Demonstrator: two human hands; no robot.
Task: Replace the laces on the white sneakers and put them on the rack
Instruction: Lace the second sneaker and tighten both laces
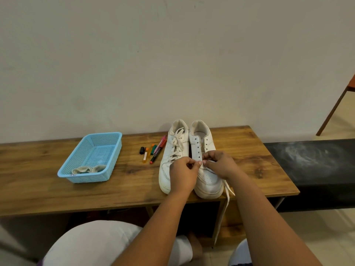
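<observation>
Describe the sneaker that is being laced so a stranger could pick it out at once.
On the wooden table stand two white sneakers side by side. It is the right-hand sneaker, its upper eyelets empty and a loose lace hanging over the table edge. The left-hand sneaker is already laced.

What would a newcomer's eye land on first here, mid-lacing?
The pair of white sneakers at the middle of the wooden table, where the left hand and right hand pinch a white lace over the unlaced right-side shoe. Next, the blue basket to the left, with markers between.
</observation>
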